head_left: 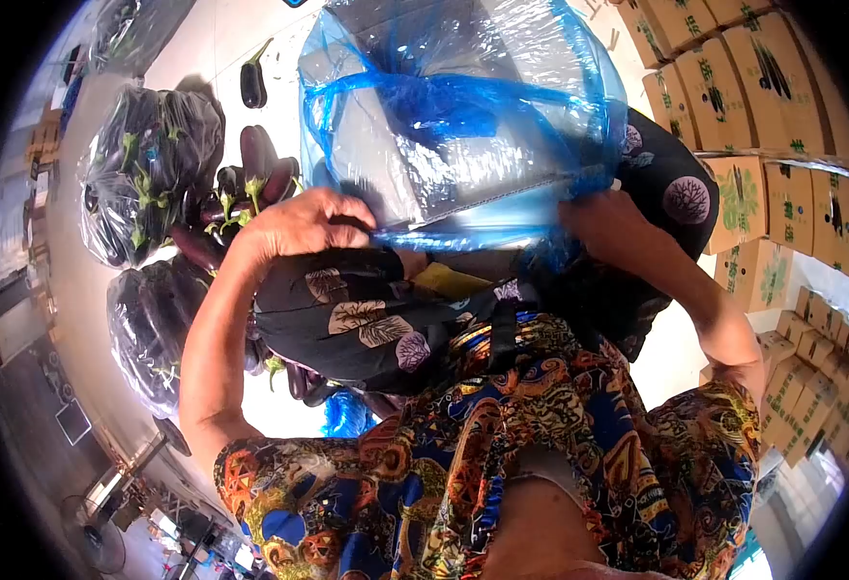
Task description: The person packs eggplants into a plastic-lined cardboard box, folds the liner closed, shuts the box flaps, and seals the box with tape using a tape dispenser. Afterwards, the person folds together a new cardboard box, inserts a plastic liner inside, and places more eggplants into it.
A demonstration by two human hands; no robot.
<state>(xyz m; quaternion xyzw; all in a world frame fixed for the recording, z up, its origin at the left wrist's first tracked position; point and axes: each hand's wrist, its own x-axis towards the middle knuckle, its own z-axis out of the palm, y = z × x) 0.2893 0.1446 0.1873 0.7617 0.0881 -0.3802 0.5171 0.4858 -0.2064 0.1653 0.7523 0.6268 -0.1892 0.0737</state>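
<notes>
A large blue plastic bag (pixel 502 106) lies in front of my knees, with grey-white sheet material showing inside it. My left hand (pixel 313 222) has its fingers curled round the left end of the bag's near edge. On the right, my right hand (pixel 599 220) grips the same edge, its fingertips partly hidden by the blue film. The edge is stretched between both hands, above my lap.
Clear bags of eggplants (pixel 154 164) stand on the left, with loose eggplants (pixel 260 155) beside them and a single eggplant (pixel 252 81) farther up. Stacked cardboard boxes (pixel 768 87) line the right side. A blue plastic piece (pixel 347 414) lies by my lap.
</notes>
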